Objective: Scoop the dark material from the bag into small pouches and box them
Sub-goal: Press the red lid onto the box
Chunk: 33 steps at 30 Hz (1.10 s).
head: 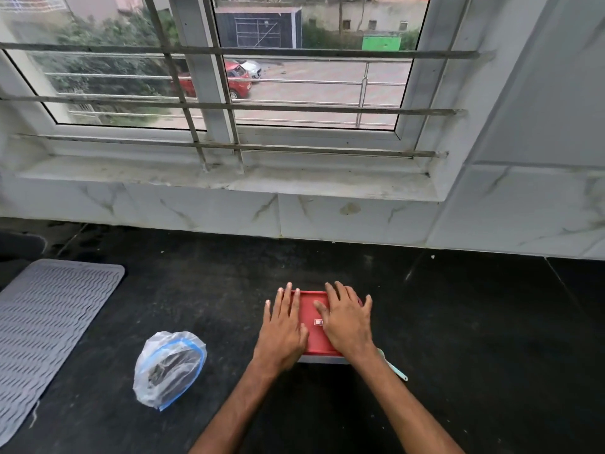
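Note:
A box with a red lid [315, 335] sits on the black counter in front of me. My left hand [284, 326] lies flat on the lid's left side with straight fingers. My right hand [346, 317] presses flat on its right side. A clear zip bag [170, 367] with a blue seal holds dark material and stands to the left of the box, apart from both hands. A pale green scoop handle [396, 370] pokes out from under my right wrist. No pouches are in sight.
A grey ribbed mat [49, 326] covers the counter's left part. The black counter [474, 339] runs back to a white marble wall and a barred window sill [229, 178].

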### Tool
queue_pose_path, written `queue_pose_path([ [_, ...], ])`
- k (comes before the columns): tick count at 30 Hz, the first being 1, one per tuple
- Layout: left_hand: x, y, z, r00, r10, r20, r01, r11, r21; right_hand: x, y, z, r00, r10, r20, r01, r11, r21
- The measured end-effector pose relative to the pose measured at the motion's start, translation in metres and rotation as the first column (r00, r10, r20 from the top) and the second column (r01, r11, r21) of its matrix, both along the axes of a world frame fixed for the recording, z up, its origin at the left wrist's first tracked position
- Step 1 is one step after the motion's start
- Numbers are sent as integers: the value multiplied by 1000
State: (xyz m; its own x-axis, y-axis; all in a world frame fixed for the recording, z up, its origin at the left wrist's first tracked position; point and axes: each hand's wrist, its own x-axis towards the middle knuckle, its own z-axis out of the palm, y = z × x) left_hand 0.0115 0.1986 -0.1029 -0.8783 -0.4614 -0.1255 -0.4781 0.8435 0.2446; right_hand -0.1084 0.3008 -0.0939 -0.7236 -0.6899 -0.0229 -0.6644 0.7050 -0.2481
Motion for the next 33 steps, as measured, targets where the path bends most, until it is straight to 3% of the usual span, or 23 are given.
queue_pose_path([
  [2, 0, 2, -3, 1000, -1, -20, 1, 1000, 1, 0, 9, -3, 996, -23, 86, 22, 1000, 12],
  [11, -5, 5, -9, 999, 27, -21, -27, 1000, -2, -9, 12, -9, 995, 17, 93, -22, 998, 52],
  [18, -6, 0, -13, 993, 29, -111, -17, 994, 104, -14, 15, -12, 995, 36, 95, -36, 999, -6],
  [24, -9, 0, -5, 991, 68, -113, -52, 989, 139, -11, 9, -12, 989, -118, 87, 130, 980, -149],
  [28, -17, 4, 0, 967, 211, -144, -184, 966, 181, -17, 14, -8, 865, -383, 325, 468, 850, -242],
  [33, -24, 14, 2, 933, 294, -209, -263, 951, 163, -20, 20, 5, 867, -425, 259, 485, 838, -250],
])
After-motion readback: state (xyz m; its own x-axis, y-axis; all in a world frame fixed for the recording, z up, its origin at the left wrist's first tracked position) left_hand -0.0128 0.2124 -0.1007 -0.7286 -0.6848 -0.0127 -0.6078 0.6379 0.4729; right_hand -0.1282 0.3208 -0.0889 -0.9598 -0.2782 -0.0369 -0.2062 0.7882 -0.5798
